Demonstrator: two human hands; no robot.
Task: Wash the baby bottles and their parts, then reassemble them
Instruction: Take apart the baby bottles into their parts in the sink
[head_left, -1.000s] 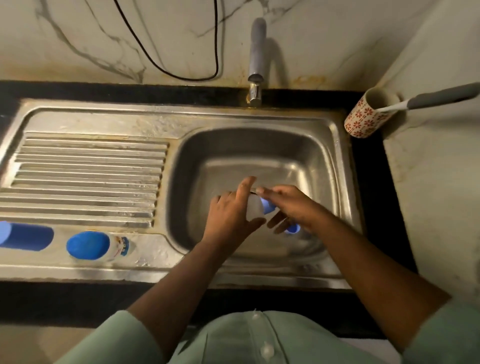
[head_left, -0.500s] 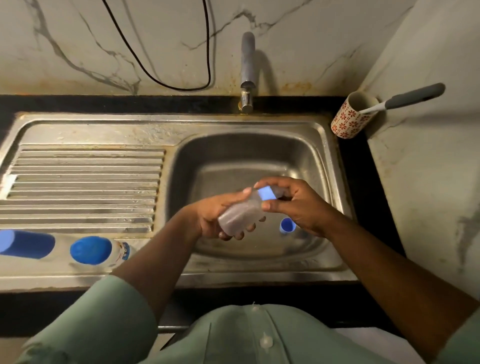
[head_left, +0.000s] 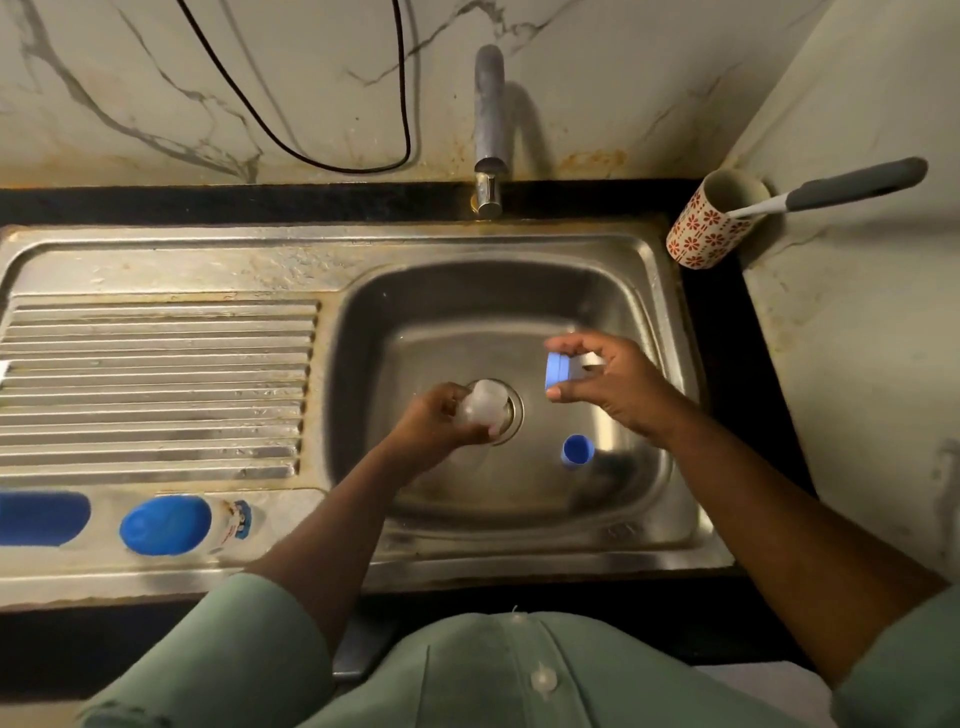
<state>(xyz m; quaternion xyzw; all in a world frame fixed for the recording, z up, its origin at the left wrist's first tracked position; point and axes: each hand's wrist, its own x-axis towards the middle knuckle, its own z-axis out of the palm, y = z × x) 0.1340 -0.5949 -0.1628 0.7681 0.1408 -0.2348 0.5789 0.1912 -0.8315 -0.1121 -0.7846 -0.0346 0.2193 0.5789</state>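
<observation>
Gripping a clear bottle body (head_left: 485, 408) in the left hand (head_left: 441, 423) over the drain of the sink (head_left: 670, 332); pinching a blue collar with its nipple (head_left: 563, 370) in the right hand (head_left: 613, 387), apart from the bottle. Blue cap (head_left: 576, 451) lying in the basin. Another capped bottle (head_left: 176, 525) lying on the drainboard.

Open basin floor around blue cap (head_left: 576, 451); tap (head_left: 489, 130) overhead behind.
</observation>
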